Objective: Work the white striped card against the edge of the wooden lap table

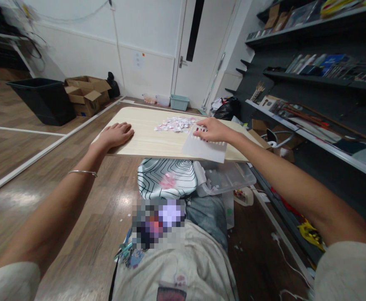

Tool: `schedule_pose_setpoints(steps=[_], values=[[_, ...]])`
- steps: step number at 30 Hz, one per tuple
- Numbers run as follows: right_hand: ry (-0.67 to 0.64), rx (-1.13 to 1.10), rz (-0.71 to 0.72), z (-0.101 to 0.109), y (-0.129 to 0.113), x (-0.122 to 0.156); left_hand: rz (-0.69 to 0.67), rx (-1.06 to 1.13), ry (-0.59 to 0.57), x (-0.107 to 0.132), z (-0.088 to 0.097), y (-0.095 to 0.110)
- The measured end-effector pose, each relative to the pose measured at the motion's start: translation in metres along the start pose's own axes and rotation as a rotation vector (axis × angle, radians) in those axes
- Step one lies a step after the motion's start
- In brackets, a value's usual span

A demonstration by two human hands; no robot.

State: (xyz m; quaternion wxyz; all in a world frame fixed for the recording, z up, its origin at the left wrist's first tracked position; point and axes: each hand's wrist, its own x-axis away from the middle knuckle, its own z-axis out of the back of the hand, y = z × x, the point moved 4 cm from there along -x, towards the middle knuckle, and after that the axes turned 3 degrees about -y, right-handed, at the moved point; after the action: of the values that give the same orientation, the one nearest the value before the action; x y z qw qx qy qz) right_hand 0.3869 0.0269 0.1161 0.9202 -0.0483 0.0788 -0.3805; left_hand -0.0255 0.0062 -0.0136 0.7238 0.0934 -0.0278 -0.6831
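Observation:
My left hand (116, 134) lies flat on the left end of a pale wood-grain tabletop (148, 144), its fingers stretched out and holding nothing. At the right side of the top, my right hand (212, 128) grips a white sheet (203, 149) by its upper part. Rows of small dark red patches and a notched edge show on the sheet under my fingers. Its lower corner hangs over the near edge of the tabletop. Just beyond the sheet lies a loose pile of small white and pinkish pieces (176, 124), too small to make out singly.
Below the near edge are a black-and-white patterned cushion (151, 177) with a pink bundle (168, 180) and a clear plastic box (230, 177). Shelves (321, 79) line the right. A black bin (41, 100) and cardboard boxes (87, 94) stand at the left.

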Motion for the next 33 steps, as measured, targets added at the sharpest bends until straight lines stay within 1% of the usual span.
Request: schedule_pose_setpoints(steps=[3, 5, 7, 11, 13, 16, 20, 24, 28, 33], values=[[-0.040, -0.033, 0.007, -0.013, -0.008, 0.004, 0.007, 0.011, -0.009, -0.001, 0.000, -0.002], [-0.027, -0.033, 0.009, -0.014, -0.009, 0.006, 0.015, 0.017, -0.020, -0.003, -0.001, -0.004], [0.025, -0.007, -0.010, -0.008, -0.007, 0.006, 0.015, 0.024, -0.021, -0.004, -0.003, -0.006], [0.148, 0.108, -0.081, 0.010, 0.000, 0.006, 0.023, 0.028, -0.012, -0.005, -0.006, -0.007], [0.170, 0.164, -0.120, 0.014, 0.004, 0.007, 0.028, 0.026, -0.006, -0.005, -0.006, -0.008], [0.168, 0.240, -0.195, 0.012, 0.010, 0.013, 0.032, 0.024, 0.001, -0.005, -0.006, -0.007], [0.155, 0.318, -0.292, 0.005, 0.025, 0.025, 0.038, 0.030, -0.002, -0.004, -0.004, -0.006], [0.171, 0.345, -0.347, 0.003, 0.046, 0.040, 0.016, 0.069, 0.019, -0.003, -0.003, -0.004], [0.158, 0.410, -0.414, 0.004, 0.061, 0.058, 0.008, 0.093, 0.027, -0.002, -0.003, -0.005], [0.146, 0.495, -0.454, 0.011, 0.082, 0.080, -0.005, 0.034, 0.005, -0.004, -0.006, -0.009]])
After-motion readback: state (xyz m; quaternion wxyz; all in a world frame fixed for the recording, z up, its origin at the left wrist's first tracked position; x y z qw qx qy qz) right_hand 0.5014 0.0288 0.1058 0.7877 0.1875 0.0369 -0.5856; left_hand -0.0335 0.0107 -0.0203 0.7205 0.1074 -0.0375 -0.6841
